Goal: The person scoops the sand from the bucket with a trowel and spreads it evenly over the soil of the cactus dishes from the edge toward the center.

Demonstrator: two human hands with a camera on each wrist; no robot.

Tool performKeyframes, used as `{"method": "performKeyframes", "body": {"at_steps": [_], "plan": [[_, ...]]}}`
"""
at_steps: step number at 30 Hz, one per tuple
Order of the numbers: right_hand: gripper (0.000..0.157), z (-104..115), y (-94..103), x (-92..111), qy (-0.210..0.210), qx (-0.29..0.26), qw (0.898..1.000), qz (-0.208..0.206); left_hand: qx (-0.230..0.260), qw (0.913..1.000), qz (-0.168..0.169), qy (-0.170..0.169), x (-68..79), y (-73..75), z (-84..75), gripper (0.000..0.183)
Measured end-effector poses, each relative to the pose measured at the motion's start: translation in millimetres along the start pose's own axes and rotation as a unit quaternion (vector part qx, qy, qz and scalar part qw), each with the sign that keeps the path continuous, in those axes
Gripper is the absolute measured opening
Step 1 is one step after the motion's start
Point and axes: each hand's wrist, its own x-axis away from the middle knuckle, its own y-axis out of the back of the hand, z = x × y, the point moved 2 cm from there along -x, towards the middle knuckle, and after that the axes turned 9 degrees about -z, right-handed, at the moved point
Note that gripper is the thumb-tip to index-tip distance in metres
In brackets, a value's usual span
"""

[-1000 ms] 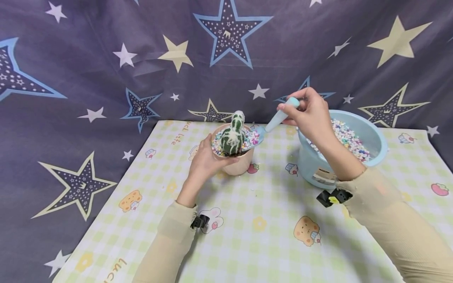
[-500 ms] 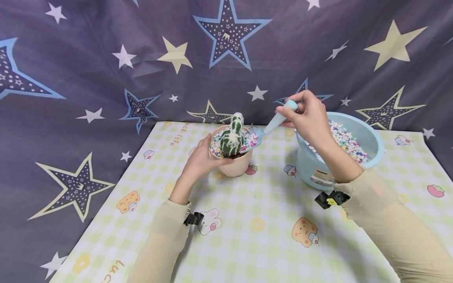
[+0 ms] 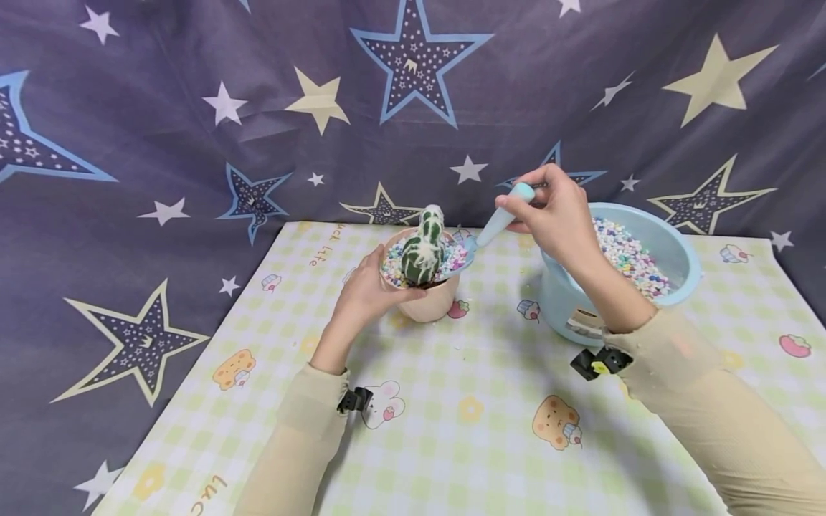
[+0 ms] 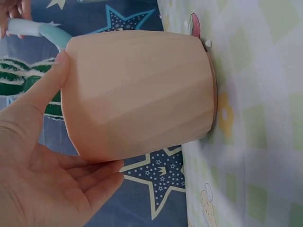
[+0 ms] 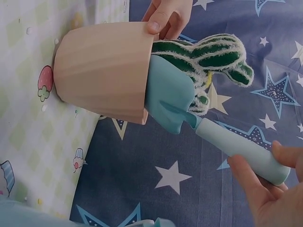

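Observation:
A pale peach flowerpot (image 3: 429,307) stands on the table, holding a green cactus (image 3: 421,259) with white fuzzy ribs and a layer of multicoloured pebbles (image 3: 395,264). My left hand (image 3: 364,295) grips its left side, thumb near the front rim and fingers around the side, as the left wrist view confirms. In my right hand (image 3: 560,218) is a light blue trowel (image 3: 495,228), pinched by the upper handle. Its blade (image 5: 170,92) lies against the pot's right rim beside the cactus, tilted down towards the pebbles. The blade's tip is hidden inside the pot in the right wrist view.
A light blue bucket (image 3: 556,297) with similar coloured pebbles (image 3: 629,258) stands to the right, partly behind my right forearm. A green-and-white checked tablecloth (image 3: 452,444) covers the table, with a few stray pebbles on it. A dark star-patterned curtain (image 3: 258,72) hangs directly behind.
My right hand and the trowel have shifted slightly left towards the pot. The left hand keeps its grip on the pot, with its forearm a little further left in view.

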Motion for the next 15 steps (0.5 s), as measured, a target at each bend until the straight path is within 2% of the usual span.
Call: {"method": "performKeyframes", "body": {"at_steps": [7,15], "plan": [[0.033,2.1,-2.0,1.2,0.009,0.007,1.0,0.004,-0.006,1.0,-0.005,0.006,-0.2,-1.5,-0.2,0.119],[0.034,3.7,-4.6,1.8,0.031,0.032,0.999,0.002,-0.018,0.9994,-0.002,0.029,2.6,-1.9,-3.6,0.124]]}}
